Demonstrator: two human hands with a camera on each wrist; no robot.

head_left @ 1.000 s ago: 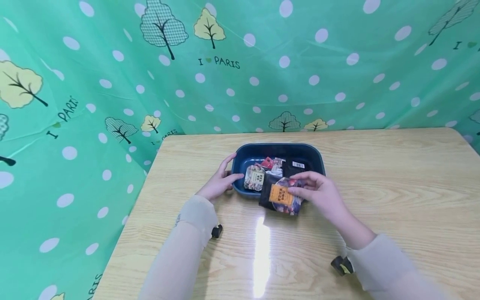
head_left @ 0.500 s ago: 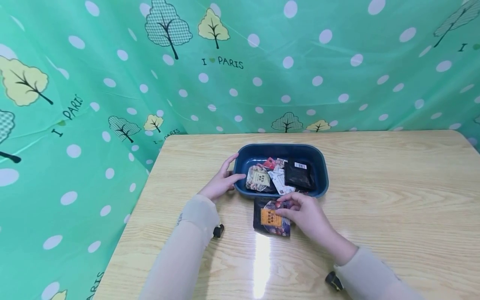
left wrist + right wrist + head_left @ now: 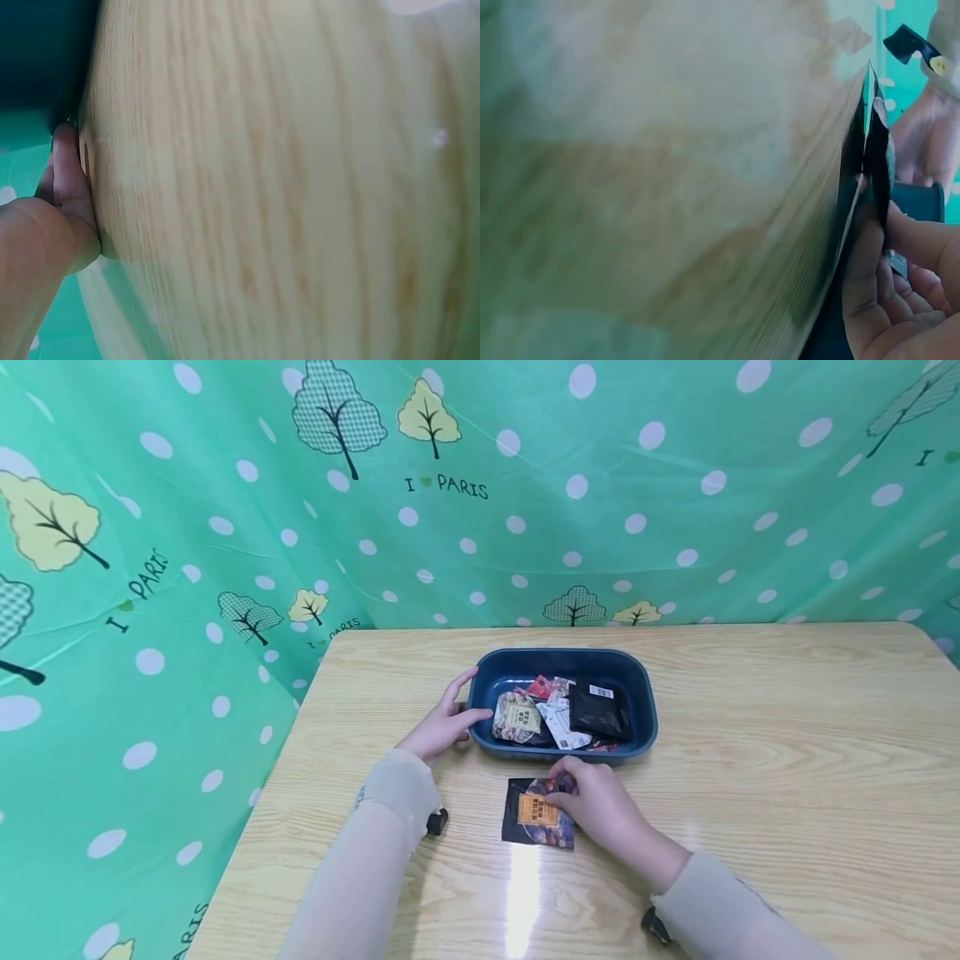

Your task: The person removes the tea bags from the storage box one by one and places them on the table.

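Tabletop (image 3: pixel 787 735): orange-labelled packet (image 3: pixel 534 814) now farther from bin (image 3: pixel 643 712)

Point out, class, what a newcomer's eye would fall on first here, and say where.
Probably the green dotted backdrop with printed trees, behind the table. Next, the dark blue bin of packets on the table, the left hand at its left end. Nearer the viewer, the right hand pinches a black packet with an orange label.
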